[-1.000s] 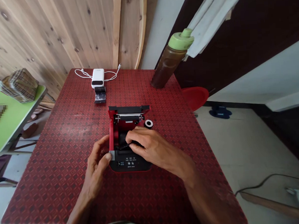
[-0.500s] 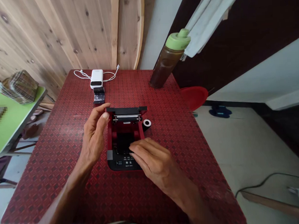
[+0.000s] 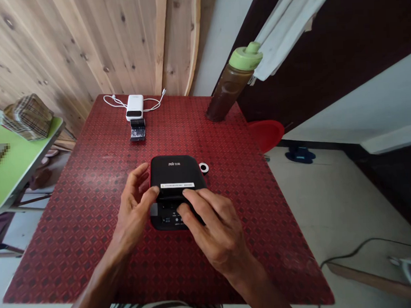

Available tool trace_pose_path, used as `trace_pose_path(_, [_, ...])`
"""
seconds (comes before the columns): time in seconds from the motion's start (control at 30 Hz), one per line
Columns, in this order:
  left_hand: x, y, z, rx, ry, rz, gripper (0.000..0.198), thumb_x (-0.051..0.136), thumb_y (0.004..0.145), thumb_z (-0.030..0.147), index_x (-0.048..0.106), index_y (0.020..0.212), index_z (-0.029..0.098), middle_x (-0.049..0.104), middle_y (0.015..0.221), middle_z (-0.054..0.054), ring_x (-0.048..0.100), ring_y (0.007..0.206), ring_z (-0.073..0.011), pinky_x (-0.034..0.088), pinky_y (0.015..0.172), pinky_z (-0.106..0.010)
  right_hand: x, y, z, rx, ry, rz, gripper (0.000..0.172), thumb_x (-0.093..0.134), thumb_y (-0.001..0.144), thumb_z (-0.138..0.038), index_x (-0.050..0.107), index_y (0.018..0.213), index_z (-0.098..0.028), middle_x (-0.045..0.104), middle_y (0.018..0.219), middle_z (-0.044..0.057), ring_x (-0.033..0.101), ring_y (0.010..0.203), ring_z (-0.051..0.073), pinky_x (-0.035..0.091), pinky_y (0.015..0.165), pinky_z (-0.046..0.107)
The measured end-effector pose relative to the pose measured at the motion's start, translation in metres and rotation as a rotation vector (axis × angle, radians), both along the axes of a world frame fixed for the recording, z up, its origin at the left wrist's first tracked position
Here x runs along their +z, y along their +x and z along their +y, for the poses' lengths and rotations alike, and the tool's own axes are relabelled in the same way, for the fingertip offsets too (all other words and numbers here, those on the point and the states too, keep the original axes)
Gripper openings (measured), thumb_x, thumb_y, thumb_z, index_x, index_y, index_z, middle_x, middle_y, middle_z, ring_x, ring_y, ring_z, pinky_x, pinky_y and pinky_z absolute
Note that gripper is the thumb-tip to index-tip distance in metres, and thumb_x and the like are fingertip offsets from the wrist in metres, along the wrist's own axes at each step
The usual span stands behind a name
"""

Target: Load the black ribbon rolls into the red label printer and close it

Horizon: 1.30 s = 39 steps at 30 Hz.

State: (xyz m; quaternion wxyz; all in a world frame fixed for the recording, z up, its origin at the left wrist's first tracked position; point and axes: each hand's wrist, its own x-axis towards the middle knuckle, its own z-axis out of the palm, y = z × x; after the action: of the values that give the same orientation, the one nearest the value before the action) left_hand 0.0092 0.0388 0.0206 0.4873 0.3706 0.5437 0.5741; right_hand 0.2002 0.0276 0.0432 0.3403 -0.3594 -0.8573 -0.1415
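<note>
- Head view: the lid of the black-and-red compact printer (image 3: 174,178) is down, and the printer sits mid-desk (image 3: 75,234).
- The left hand (image 3: 134,213) and right hand (image 3: 212,222) stand apart, open, with fingers resting on its front edge, not clamped.
- A small white ring (image 3: 203,167) lies outside, just beside it.
</note>
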Motion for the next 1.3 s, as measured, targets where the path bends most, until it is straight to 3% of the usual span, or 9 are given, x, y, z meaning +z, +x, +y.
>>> trace_pose_path(0.07, [-0.007,0.001,-0.009,-0.003,-0.087,-0.063,0.062,0.082,0.09,0.039,0.063,0.148,0.028,0.066,0.158,-0.01,0.06,0.15,-0.033,0.049,0.123,-0.049,-0.006,0.001,0.0,0.016,-0.063,0.048,0.016,0.065,0.107,-0.006,0.077,0.103,-0.015,0.084,0.127,0.014,0.077,0.12,0.027,0.06,0.1,0.04])
trace_pose_path(0.17, [-0.011,0.002,-0.017,-0.014,-0.17,-0.122,0.068,0.081,0.09,0.04,0.06,0.153,0.027,0.057,0.168,-0.011,0.053,0.157,-0.0346,0.04,0.13,-0.052,-0.014,0.001,0.001,0.069,-0.181,0.13,0.014,0.068,0.104,-0.002,0.073,0.102,-0.015,0.085,0.121,0.012,0.08,0.115,0.027,0.061,0.101,0.041])
trace_pose_path(0.33, [-0.009,0.002,-0.016,-0.057,-0.178,-0.189,0.065,0.081,0.091,0.038,0.063,0.151,0.024,0.064,0.162,-0.011,0.055,0.155,-0.036,0.04,0.131,-0.053,-0.021,0.001,0.002,0.087,-0.215,0.179,0.015,0.069,0.102,0.0,0.071,0.108,-0.014,0.085,0.12,0.012,0.081,0.114,0.028,0.063,0.099,0.043])
trace_pose_path(0.47, [-0.011,0.0,-0.016,-0.064,-0.173,-0.189,0.06,0.082,0.092,0.038,0.067,0.149,0.026,0.068,0.157,-0.009,0.058,0.152,-0.0363,0.04,0.129,-0.053,-0.019,0.002,0.004,0.095,-0.244,0.192,0.019,0.07,0.102,-0.001,0.073,0.117,-0.012,0.085,0.119,0.013,0.08,0.113,0.027,0.063,0.099,0.042])
trace_pose_path(0.77, [-0.013,-0.002,-0.017,-0.065,-0.17,-0.176,0.057,0.083,0.092,0.039,0.068,0.147,0.028,0.069,0.155,-0.007,0.063,0.145,-0.034,0.046,0.123,-0.049,-0.009,0.002,0.011,0.094,-0.34,0.192,0.013,0.068,0.106,-0.008,0.076,0.115,-0.012,0.084,0.117,0.012,0.076,0.109,0.026,0.063,0.097,0.042])
trace_pose_path(1.3, [-0.01,0.0,-0.016,-0.072,-0.179,-0.203,0.057,0.081,0.095,0.041,0.066,0.148,0.026,0.071,0.151,-0.009,0.062,0.145,-0.0337,0.044,0.124,-0.049,0.001,0.001,0.013,0.125,-0.287,0.09,0.023,0.058,0.109,-0.004,0.077,0.108,-0.016,0.084,0.129,0.01,0.073,0.125,0.024,0.058,0.103,0.041])
